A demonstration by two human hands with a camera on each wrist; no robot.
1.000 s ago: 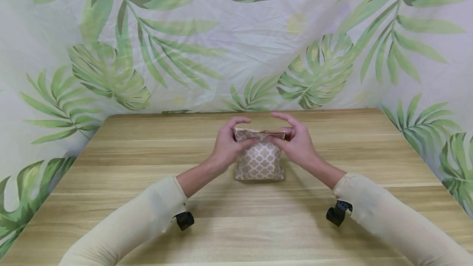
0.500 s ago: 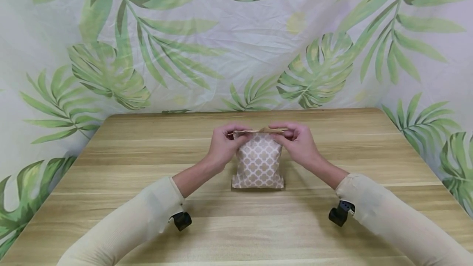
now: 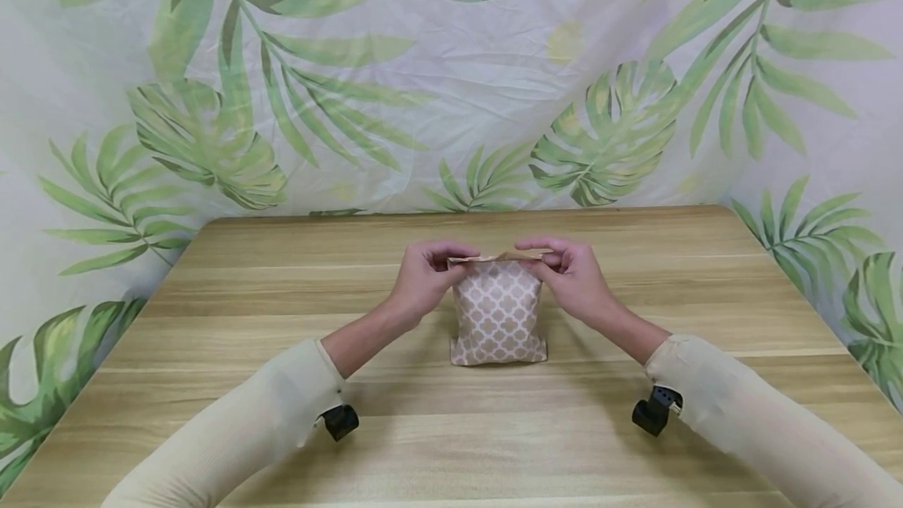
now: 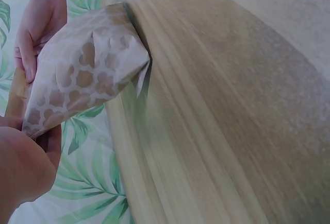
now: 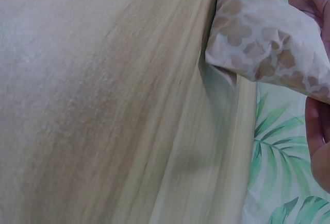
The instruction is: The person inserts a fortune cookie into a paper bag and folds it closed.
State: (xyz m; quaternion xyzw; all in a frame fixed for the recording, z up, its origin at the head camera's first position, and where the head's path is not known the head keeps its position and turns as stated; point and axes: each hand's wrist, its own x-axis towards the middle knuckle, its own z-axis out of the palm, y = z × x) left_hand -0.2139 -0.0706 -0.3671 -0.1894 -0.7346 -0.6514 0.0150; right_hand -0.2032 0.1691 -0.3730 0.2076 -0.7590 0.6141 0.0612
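A tan paper bag (image 3: 498, 312) with a white lattice print stands bulging on the wooden table, its top edge folded over. My left hand (image 3: 427, 276) pinches the left end of that fold, thumb on the near side and fingers behind. At the right end my right hand (image 3: 570, 277) does the same, its index finger reaching out above the edge. In the left wrist view the bag (image 4: 87, 69) widens toward its base, whose corner flap pokes out by the table. From the right wrist, the bag (image 5: 268, 41) hides part of the hands. Its contents are hidden.
The wood-grain table (image 3: 451, 445) spreads around the bag on all sides. Behind it hangs a pale cloth (image 3: 466, 85) printed with green leaves. Small black cameras hang under both sleeve cuffs, the left camera (image 3: 340, 421) and the right camera (image 3: 652, 412).
The bag's top edge has been folded down, and the hands have come lower with it. The bag's base has shifted toward me, and its printed front shows more upright and full.
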